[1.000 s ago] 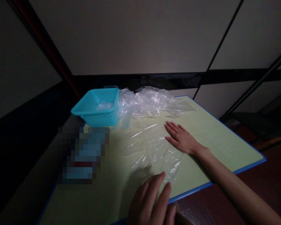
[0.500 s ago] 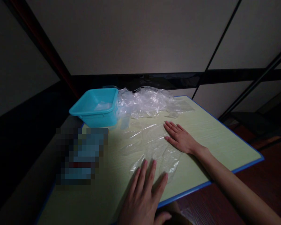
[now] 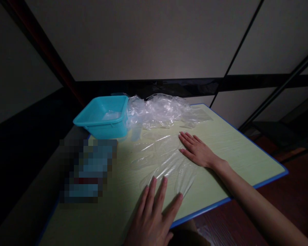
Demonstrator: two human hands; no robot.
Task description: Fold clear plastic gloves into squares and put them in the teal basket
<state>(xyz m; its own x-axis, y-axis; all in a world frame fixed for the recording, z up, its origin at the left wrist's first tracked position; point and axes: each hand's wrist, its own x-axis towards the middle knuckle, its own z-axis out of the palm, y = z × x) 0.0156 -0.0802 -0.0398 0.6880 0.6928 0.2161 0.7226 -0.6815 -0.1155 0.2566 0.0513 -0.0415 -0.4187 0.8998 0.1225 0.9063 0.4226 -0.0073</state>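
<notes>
A thin clear plastic piece with finger-like lobes, which looks like a disposable glove (image 3: 166, 160), lies spread on the yellow tabletop (image 3: 236, 150). My right hand (image 3: 197, 150) presses flat on its far right part, fingers stretched out. At the near side my left hand (image 3: 154, 215) has its fingers spread, with the fingertips resting on the plastic's near edge. Taut creases run between the two hands. Neither hand grips anything.
Crumpled clear plastic (image 3: 164, 111) is heaped along the table's back edge. A turquoise basin (image 3: 107, 128) stands at the back left with something clear inside. In front of it lies a blurred-out item (image 3: 92, 171). Pale cabinet panels (image 3: 149, 41) rise behind the table.
My left hand has slid slightly toward me and to the left, and the plastic now shows straighter, tighter creases. My right hand has stayed in place.
</notes>
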